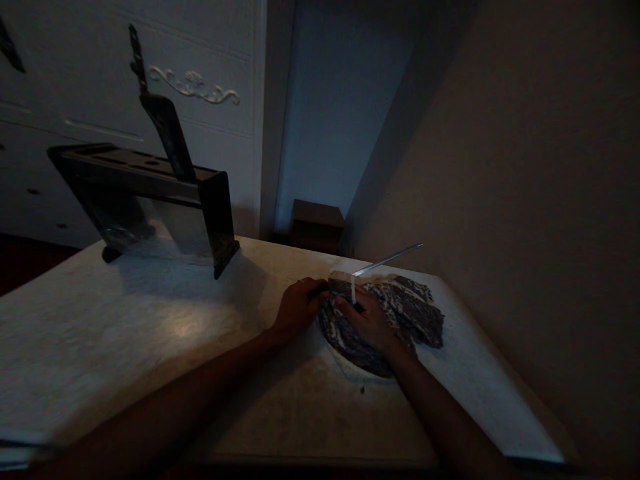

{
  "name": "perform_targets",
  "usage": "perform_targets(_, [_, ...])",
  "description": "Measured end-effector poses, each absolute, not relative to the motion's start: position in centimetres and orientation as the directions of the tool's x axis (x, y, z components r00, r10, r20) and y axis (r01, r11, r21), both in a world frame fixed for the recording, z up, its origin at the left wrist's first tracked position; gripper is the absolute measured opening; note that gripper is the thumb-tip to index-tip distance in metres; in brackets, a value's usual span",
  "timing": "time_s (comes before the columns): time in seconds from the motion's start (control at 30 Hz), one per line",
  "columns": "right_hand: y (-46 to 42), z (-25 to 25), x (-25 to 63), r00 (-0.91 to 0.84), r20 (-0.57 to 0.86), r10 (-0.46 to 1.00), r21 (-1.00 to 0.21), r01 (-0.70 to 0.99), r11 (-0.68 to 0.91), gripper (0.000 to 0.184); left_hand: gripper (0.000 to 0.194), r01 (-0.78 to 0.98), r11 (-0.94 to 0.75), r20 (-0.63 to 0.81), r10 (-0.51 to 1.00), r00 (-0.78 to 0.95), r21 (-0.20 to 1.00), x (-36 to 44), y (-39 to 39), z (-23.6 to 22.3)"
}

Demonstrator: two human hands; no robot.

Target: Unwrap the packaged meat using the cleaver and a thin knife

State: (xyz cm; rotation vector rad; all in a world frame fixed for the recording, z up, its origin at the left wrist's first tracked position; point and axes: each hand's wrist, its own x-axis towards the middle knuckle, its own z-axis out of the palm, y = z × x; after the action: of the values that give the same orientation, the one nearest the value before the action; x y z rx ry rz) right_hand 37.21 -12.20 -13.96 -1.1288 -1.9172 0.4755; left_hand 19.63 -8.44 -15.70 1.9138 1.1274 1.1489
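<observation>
My left hand [299,308] is closed around the dark handle of what looks like a knife [390,259]. Its thin, shiny blade points right and slightly away from me, seen nearly edge-on. Part of the blade is hidden behind a small grey block [341,287] with a pale edge, whose material I cannot make out. My right hand [369,320] grips that block from the right. Beneath both hands lies a crumpled dark cloth [419,317] with a pale pattern. It covers most of a round, pale board or plate [357,370] and spreads right onto the tabletop.
The pale table [190,333] ends at a wall [530,220] on the right. A dark-framed knife block [145,193] with clear sides stands at the back left, one black-handled knife [167,130] in it. Beyond the table sits a brown box-like piece [319,217].
</observation>
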Motion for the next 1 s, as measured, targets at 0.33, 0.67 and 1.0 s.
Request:
perform_targets(0.33, [-12.34,-14.03,36.86,-0.225,0.493,0.840,-0.661,0.531,0.530,0.023,0.038,-0.095,-0.203,0.221,0.937,0.271,0.975,19.94,-8.06,-15.56])
perform_targets(0.67, [-12.06,-14.22,36.88,0.094,0.437,0.894,-0.790,0.516,0.332,0.026,0.050,-0.444,0.116,0.070,0.922,0.382,0.888,20.15,-8.10,-15.50])
perform_targets(1.0, [-11.89,-14.19,36.93,0.171,0.484,0.858,-0.788,0.512,0.343,0.026,0.048,-0.479,0.211,0.026,0.897,0.441,0.852,20.29,-8.86,-15.23])
